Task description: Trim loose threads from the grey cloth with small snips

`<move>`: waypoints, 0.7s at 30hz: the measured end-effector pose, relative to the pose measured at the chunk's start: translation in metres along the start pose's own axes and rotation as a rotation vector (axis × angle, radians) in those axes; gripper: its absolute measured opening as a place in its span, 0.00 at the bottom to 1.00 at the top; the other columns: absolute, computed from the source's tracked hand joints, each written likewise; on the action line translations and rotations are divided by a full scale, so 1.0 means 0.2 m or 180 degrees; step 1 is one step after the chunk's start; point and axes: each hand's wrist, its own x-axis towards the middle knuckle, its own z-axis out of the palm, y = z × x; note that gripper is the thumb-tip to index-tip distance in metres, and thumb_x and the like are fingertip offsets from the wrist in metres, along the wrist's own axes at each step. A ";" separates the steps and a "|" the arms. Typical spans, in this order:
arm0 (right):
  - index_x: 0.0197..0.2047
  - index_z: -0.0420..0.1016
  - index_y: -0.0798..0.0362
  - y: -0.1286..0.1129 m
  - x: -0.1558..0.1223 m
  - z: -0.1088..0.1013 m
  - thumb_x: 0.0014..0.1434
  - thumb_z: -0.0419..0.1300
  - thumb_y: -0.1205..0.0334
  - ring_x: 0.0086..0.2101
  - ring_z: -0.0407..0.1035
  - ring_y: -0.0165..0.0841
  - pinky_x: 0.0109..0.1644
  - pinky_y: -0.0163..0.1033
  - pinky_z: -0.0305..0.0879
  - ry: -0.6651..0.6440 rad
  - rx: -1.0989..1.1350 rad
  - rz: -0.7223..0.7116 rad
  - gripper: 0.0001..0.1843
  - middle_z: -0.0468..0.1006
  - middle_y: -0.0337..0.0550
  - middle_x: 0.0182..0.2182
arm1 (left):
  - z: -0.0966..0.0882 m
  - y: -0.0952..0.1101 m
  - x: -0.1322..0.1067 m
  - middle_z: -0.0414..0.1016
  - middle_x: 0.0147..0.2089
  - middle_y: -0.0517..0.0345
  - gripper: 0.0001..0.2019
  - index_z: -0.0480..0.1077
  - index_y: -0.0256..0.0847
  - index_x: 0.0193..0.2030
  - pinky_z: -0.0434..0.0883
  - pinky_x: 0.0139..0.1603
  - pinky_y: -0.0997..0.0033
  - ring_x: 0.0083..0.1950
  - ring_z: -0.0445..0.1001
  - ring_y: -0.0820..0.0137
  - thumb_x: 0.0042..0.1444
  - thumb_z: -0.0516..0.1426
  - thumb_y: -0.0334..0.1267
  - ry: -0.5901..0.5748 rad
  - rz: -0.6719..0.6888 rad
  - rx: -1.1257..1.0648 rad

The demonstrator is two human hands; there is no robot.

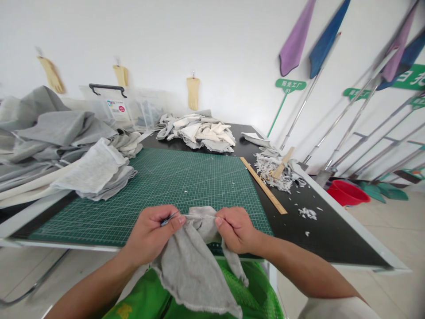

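A piece of grey cloth point(195, 261) hangs between my two hands at the table's front edge, its lower part draping over the green clothing on my lap. My left hand point(154, 228) is closed on the cloth's upper edge, thumb and fingers pinching it. A small dark, thin object point(168, 218) shows inside that hand; I cannot make out its kind. My right hand point(237, 228) grips the same edge from the other side, so a narrow strip stretches taut between the thumbs. Beneath and beyond lies the green cutting mat point(199, 177).
Grey fabric point(63, 137) is heaped at the left, and pale cloth pieces point(199, 130) lie behind the mat. A wooden ruler point(264, 186) rests along the mat's right edge, near shredded scraps point(275, 170). A clear plastic box point(116, 108) stands at back left. A red bucket point(347, 192) is on the floor.
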 end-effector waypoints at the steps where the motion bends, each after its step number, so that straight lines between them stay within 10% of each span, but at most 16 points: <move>1: 0.25 0.61 0.53 0.01 0.00 0.00 0.59 0.45 0.64 0.18 0.56 0.25 0.24 0.31 0.53 -0.0076 0.0051 0.0068 0.13 0.62 0.35 0.16 | 0.00 0.00 0.01 0.58 0.20 0.64 0.15 0.62 0.38 0.21 0.56 0.22 0.78 0.23 0.56 0.77 0.55 0.54 0.42 -0.0040 0.0010 0.0004; 11: 0.22 0.59 0.54 0.04 0.02 0.03 0.50 0.62 0.52 0.20 0.54 0.23 0.23 0.29 0.48 -0.0619 0.0274 0.0781 0.18 0.59 0.31 0.17 | 0.06 0.01 0.03 0.59 0.23 0.65 0.14 0.62 0.38 0.25 0.58 0.25 0.79 0.25 0.57 0.77 0.57 0.51 0.44 -0.0365 -0.0093 -0.0201; 21: 0.21 0.51 0.52 0.06 0.03 0.04 0.42 0.51 0.76 0.28 0.61 0.27 0.32 0.33 0.56 -0.0030 0.0782 0.0707 0.11 0.69 0.38 0.28 | -0.01 0.00 0.09 0.58 0.23 0.65 0.14 0.64 0.38 0.25 0.57 0.26 0.78 0.26 0.57 0.77 0.57 0.52 0.44 -0.0269 0.0001 0.0428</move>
